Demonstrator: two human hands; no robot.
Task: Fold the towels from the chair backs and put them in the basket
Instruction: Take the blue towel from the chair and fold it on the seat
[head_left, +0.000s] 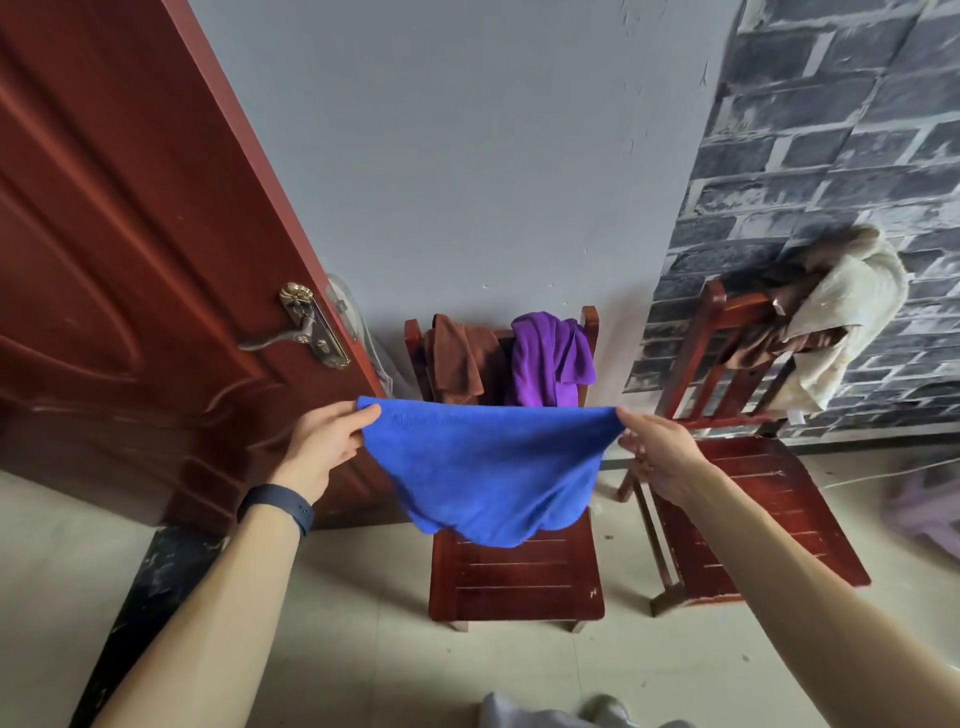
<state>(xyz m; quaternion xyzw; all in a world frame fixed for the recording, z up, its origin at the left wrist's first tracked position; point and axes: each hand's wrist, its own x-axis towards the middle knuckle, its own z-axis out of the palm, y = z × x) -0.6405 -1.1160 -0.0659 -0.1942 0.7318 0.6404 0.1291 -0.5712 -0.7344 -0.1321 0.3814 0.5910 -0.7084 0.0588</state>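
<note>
A blue towel (483, 467) hangs stretched between my two hands above the seat of the middle wooden chair (514, 582). My left hand (324, 441) pinches its left top corner; my right hand (660, 452) pinches the right top corner. The towel sags in the middle, doubled over. On that chair's back hang a brown towel (457, 358) and a purple towel (550, 358). A second chair (748, 499) to the right carries a cream towel (852, 322) and a brown cloth (753, 338) on its back. No basket is in view.
A red-brown door (130, 260) with a brass handle (306, 327) stands open on the left. Grey wall behind, brick-pattern wall at right. Pale tile floor lies below. A blurred lilac object (924, 509) sits at the right edge.
</note>
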